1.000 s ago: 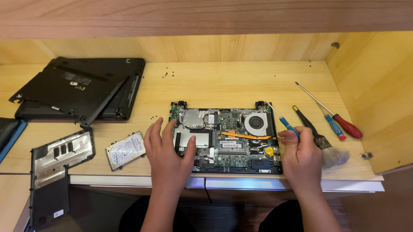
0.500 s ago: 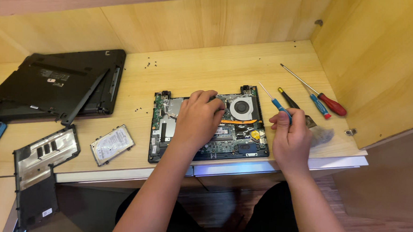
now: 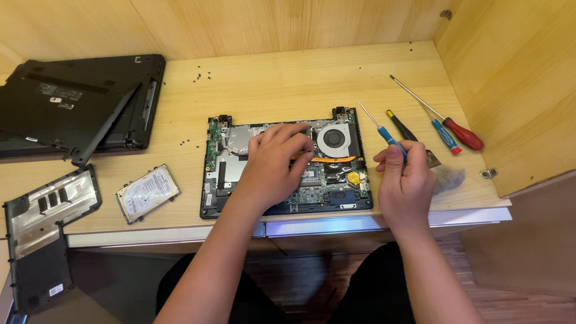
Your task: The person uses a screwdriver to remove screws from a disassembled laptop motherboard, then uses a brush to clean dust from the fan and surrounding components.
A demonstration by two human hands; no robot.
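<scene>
Access panel (image 3: 47,214): dark plastic cover, at about 8 o'clock in the view, hanging partly over the front edge of the desk (image 3: 292,77).
Laptop shell (image 3: 67,108): black casing parts stacked at 10 o'clock, well apart from both hands.
Hard drive (image 3: 147,193): silver, flat, lying tilted just right of the access panel and left of the board.
Loose screws (image 3: 199,78): small dark specks scattered on the wood at 11 o'clock from the board.
Motherboard (image 3: 339,191): opened laptop base in the middle of the desk, near the front edge; round fan (image 3: 334,139) at its 1 o'clock corner with a copper heat pipe beside it.
Left hand (image 3: 271,164): lies palm down on the middle of the board, fingers loosely curled and pressing near the fan; whether they pinch anything is hidden beneath them, so I cannot tell.
Right hand (image 3: 405,184): at 3 o'clock of the board, just beside its right edge, fingers wrapped tight around the handle of the blue screwdriver (image 3: 383,130), whose thin shaft points up toward 11 o'clock.
Brush (image 3: 442,173): black handle with pale bristles, lying just behind the right hand.
Spare screwdrivers (image 3: 454,131): one blue-handled and one red-handled, side by side at 2 o'clock, near the wooden side wall.
</scene>
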